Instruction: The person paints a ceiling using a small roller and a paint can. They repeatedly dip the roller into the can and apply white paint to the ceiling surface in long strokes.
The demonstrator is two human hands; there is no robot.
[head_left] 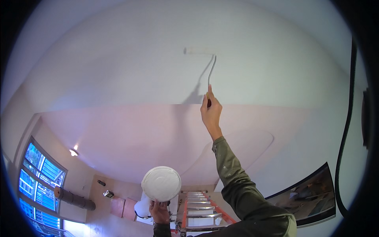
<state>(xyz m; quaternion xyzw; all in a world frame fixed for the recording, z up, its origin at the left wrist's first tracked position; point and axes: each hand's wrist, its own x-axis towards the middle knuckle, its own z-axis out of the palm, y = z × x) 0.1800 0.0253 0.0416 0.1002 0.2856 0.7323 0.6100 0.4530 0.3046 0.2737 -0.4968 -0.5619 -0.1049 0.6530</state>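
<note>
In the head view my right hand (210, 109) is raised with its fingers wrapped round the handle of a paint roller (199, 51). The roller's pale sleeve is on the white upper surface (256, 47), above a straight border with a pink wall (118, 134). Its bent metal rod runs down to my hand, and a shadow falls to the left. Low in the middle, my left hand (158, 211) grips a round white paint-smeared container or lid (161, 182) from beneath; its depth cannot be made out.
An orange stepladder (215, 207) stands below me. A window (41, 170), a wall light (74, 152) and a brown cylinder (75, 198) are at left. Reddish boards (118, 207) lie on the floor. At right are a dark screen (306, 193) and a black cable (349, 110).
</note>
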